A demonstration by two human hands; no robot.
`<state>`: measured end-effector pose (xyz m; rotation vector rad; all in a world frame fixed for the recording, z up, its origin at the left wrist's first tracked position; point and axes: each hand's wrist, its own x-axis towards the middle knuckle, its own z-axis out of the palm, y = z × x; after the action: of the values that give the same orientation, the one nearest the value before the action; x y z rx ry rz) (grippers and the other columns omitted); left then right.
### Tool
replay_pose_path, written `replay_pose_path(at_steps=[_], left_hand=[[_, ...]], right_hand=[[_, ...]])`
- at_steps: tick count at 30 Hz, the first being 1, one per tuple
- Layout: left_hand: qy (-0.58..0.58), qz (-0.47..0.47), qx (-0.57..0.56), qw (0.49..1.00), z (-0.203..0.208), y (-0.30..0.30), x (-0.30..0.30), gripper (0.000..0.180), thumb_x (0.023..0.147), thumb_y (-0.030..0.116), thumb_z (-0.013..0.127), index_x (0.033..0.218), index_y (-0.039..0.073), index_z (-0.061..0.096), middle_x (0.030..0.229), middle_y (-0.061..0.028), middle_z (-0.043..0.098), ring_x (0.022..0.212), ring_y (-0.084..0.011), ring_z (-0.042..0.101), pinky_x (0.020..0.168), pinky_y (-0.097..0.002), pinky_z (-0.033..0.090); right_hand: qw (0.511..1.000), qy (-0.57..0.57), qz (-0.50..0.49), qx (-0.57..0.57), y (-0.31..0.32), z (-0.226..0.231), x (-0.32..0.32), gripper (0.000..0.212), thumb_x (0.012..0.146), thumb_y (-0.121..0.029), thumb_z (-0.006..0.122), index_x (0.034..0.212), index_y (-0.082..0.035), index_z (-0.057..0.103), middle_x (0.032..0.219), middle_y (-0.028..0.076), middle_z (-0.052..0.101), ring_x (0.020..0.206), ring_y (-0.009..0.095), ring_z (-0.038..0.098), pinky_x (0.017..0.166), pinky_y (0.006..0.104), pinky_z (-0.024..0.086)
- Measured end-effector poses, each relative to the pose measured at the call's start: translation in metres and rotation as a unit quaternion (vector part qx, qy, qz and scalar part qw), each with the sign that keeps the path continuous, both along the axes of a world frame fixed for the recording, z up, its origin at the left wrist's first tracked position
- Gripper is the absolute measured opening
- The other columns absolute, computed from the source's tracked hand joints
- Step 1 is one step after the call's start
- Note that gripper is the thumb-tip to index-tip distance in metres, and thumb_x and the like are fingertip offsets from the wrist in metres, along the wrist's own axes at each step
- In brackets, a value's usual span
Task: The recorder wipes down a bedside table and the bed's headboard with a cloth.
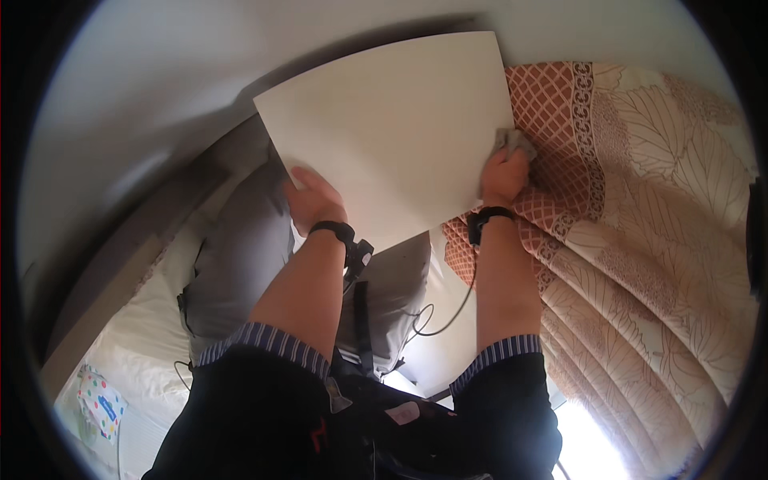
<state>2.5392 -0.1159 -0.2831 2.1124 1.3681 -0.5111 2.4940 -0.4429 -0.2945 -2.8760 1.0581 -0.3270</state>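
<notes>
A flat white panel [392, 128] with straight edges stands out in front of me, its far edge close to the wall. My left hand [314, 200] grips its near left edge, the thumb side lying on the white face and some fingers hidden. At the right edge, my right hand [506, 174] is closed around a crumpled grey cloth [512, 141], which touches the panel's rim. Whatever supports the panel from below is hidden. Both wrists carry black straps with small devices.
Patterned brown and cream fabric [664, 160] hangs in folds on the right. Grey cushions [240, 248] lie under and left of the panel, on pale bedding [132, 332]. A dotted soft packet [102, 404] sits at lower left. A thin black cable [456, 316] loops near my right forearm.
</notes>
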Motion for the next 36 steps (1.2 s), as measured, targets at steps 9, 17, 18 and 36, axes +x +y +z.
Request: replay_pose_path(at_steps=[9, 17, 18, 36], left_hand=[[0.021, 0.021, -0.021, 0.999, 0.022, -0.012, 0.007, 0.070, 0.104, 0.061, 0.032, 0.143, 0.008, 0.054, 0.132, -0.0202, 0.066, 0.117, -0.0403, 0.066, 0.099, -0.0483, 0.055], [0.041, 0.030, -0.031, 0.998, 0.026, -0.010, 0.011, 0.078, 0.103, 0.065, 0.030, 0.146, 0.003, 0.052, 0.140, -0.0207, 0.062, 0.127, -0.0405, 0.061, 0.109, -0.0465, 0.049], [0.054, 0.033, -0.029, 0.998, 0.028, -0.012, 0.011, 0.078, 0.103, 0.065, 0.030, 0.146, 0.004, 0.052, 0.140, -0.0205, 0.062, 0.127, -0.0405, 0.060, 0.110, -0.0463, 0.048], [-0.038, -0.033, -0.060, 0.997, 0.017, -0.011, -0.005, 0.076, 0.105, 0.059, 0.031, 0.133, -0.006, 0.057, 0.125, -0.0315, 0.065, 0.116, -0.0470, 0.064, 0.102, -0.0503, 0.052]], right_hand=[[0.997, -0.023, -0.052, 0.062, -0.050, -0.014, 0.022, 0.036, 0.101, -0.029, 0.051, 0.101, 0.006, 0.060, 0.107, 0.030, 0.060, 0.098, 0.049, 0.060, 0.088, 0.0552, 0.050], [0.986, -0.051, -0.146, 0.068, -0.034, -0.006, 0.028, 0.042, 0.101, -0.032, 0.050, 0.111, 0.006, 0.065, 0.118, 0.028, 0.060, 0.104, 0.047, 0.061, 0.090, 0.0567, 0.052], [0.986, -0.051, -0.147, 0.067, -0.033, -0.005, 0.027, 0.042, 0.101, -0.032, 0.050, 0.111, 0.006, 0.065, 0.118, 0.028, 0.060, 0.104, 0.047, 0.061, 0.090, 0.0567, 0.052], [0.996, 0.070, -0.023, -0.057, 0.191, -0.020, -0.064, 0.033, 0.090, -0.032, 0.061, 0.110, -0.005, 0.062, 0.109, 0.017, 0.063, 0.101, 0.036, 0.061, 0.088, 0.0545, 0.048]])
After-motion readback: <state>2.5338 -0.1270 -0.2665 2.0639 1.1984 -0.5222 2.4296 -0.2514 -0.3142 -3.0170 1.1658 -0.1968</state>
